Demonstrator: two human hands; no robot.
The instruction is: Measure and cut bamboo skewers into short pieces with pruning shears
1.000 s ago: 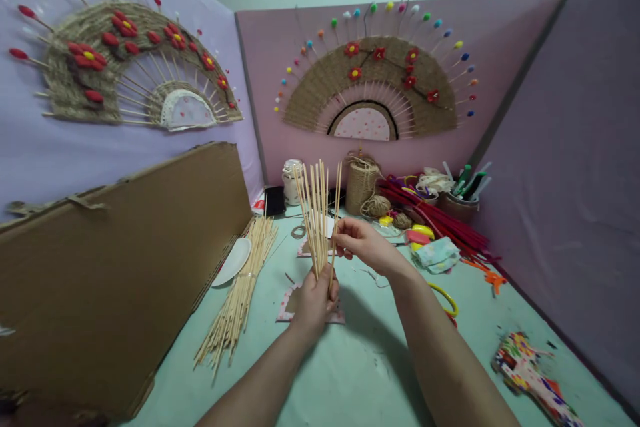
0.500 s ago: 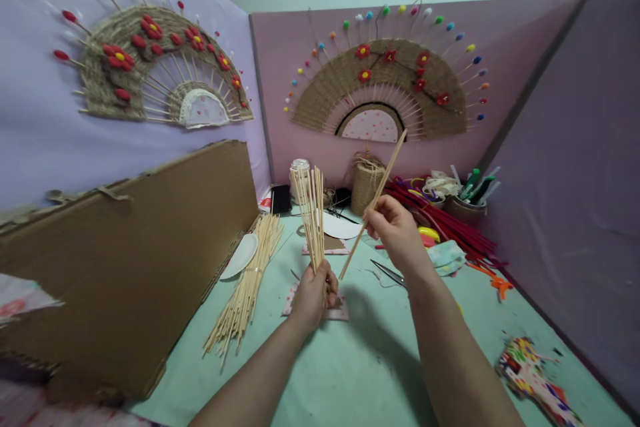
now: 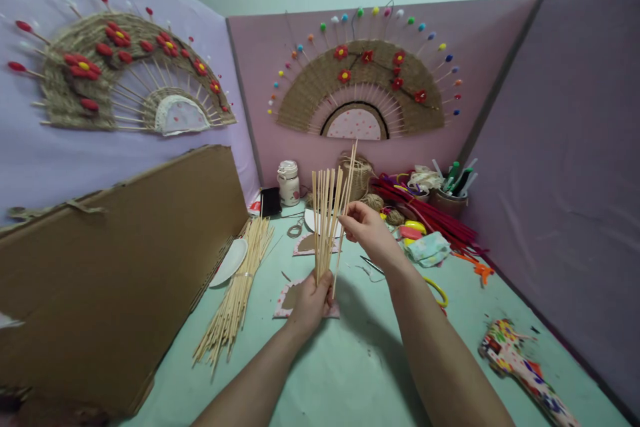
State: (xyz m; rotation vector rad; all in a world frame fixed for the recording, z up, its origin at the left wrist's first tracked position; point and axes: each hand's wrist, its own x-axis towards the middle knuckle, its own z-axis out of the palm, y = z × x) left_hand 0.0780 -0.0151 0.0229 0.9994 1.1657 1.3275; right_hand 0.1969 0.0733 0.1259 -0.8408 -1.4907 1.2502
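Note:
My left hand [image 3: 311, 303] is closed round the lower ends of a bunch of thin wooden sticks [image 3: 325, 220], which stand upright and fan out slightly. Between thumb and fingers, my right hand [image 3: 367, 230] pinches a few more sticks [image 3: 352, 173] just right of the bunch, their lower ends close to my left fist. Under the left hand lies a cardboard piece with a pink patterned border [image 3: 283, 310], partly covered by the hand. A similar bordered piece [image 3: 303, 247] lies farther back, behind the bunch.
A tied bundle of sticks [image 3: 240, 293] lies left, beside a white plate-like piece [image 3: 231, 261] and a cardboard wall [image 3: 150, 267]. Scissors [image 3: 373, 265], folded cloth [image 3: 429, 249], red strips [image 3: 440, 213], a twine spool [image 3: 357, 177] and a patterned object [image 3: 520, 363] are around. Decorated fans [image 3: 360, 80] hang behind.
My right hand has brought its sticks left and more upright, beside the bunch. The left hand still grips the bunch. The camera view has shifted slightly to the right.

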